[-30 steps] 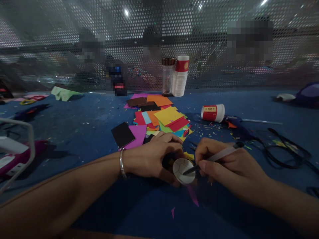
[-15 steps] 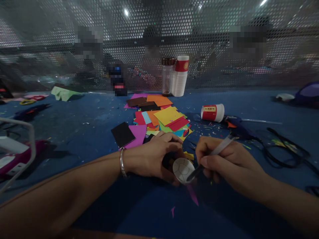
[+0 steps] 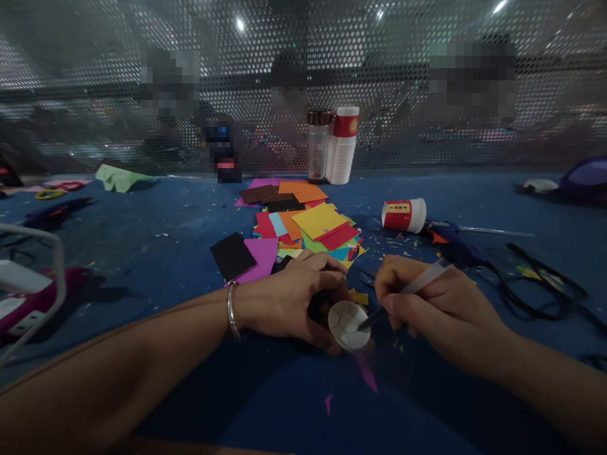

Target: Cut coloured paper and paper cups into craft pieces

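My left hand, with a silver bangle at the wrist, curls round a small craft piece with a white round face. Dark lines divide that face into sections, like a shell pattern; the piece's body is mostly hidden under my fingers. Yellow paper bits show behind it, and a purple pointed paper strip lies just below. Closed in a writing grip, my right hand holds a pen with a translucent barrel. Its dark tip meets the right part of the white face.
Coloured paper sheets are piled ahead. A paper cup lies on its side near a glue gun and its black cable. A glass bottle and stacked cups stand by the perforated screen.
The pen tip has shifted from the lower right edge of the white face slightly up and inward. My left hand and the piece have hardly moved.
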Action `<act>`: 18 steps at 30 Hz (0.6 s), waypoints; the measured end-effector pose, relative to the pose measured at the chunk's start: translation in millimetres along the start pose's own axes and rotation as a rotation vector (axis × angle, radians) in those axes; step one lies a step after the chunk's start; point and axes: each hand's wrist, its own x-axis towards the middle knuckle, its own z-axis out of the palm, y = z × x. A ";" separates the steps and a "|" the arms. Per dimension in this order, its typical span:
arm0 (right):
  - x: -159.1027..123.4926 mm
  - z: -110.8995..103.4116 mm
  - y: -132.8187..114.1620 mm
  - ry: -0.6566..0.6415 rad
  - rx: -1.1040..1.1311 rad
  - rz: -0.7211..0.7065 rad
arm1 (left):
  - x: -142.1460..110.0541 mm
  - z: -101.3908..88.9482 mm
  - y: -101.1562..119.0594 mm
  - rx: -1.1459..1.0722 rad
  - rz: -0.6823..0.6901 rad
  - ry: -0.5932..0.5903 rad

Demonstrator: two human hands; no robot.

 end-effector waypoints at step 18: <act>0.9 -0.8 -3.4 -0.027 -0.052 -0.067 | -1.4 -0.4 0.0 0.031 0.023 0.016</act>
